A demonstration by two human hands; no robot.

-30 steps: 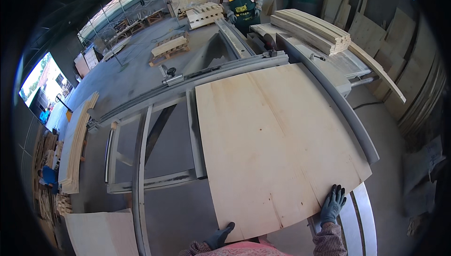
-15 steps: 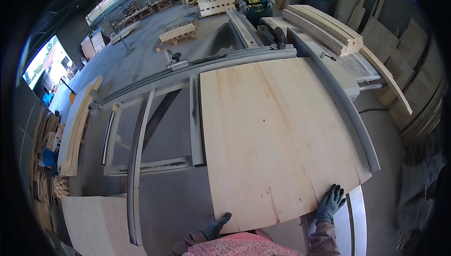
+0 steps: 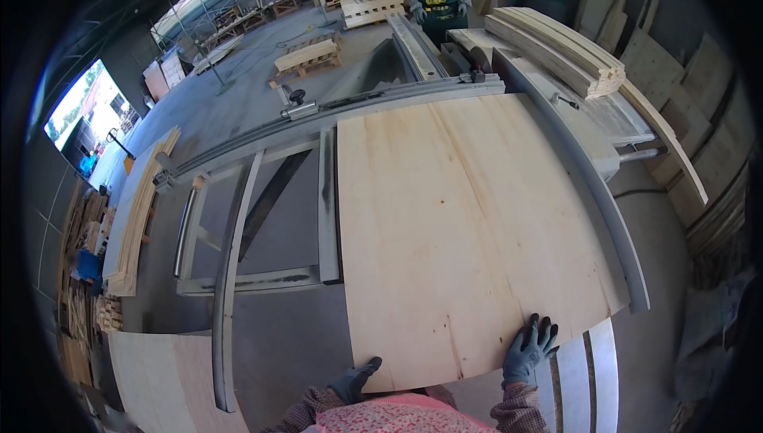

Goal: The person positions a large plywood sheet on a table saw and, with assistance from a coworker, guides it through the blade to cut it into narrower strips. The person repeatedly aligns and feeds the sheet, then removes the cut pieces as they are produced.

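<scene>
A large pale plywood sheet (image 3: pixel 453 226) lies flat on the sliding table saw, its right side along the long grey fence (image 3: pixel 592 171). My left hand (image 3: pixel 354 380), in a grey glove with dark fingertips, grips the sheet's near left corner. Its thumb rests on top; the other fingers are mostly hidden at the edge. My right hand (image 3: pixel 526 352), gloved alike, lies open on the near edge further right, fingertips on the upper face. Beyond the sheet's far edge runs the grey crosscut fence rail (image 3: pixel 350 103) with a black-knobbed stop (image 3: pixel 298 106).
Left of the sheet stands the open metal frame (image 3: pixel 326 210). Another board (image 3: pixel 163 377) lies low at the near left. Curved strips are stacked (image 3: pixel 556 52) at the far right. Beyond the saw stands a person in a dark apron (image 3: pixel 439 4). A pallet with boards (image 3: pixel 306 58) sits on the floor.
My right hand has slid left along the sheet's near edge. My left hand and the sheet's near end have shifted slightly left in view. The person beyond remains standing.
</scene>
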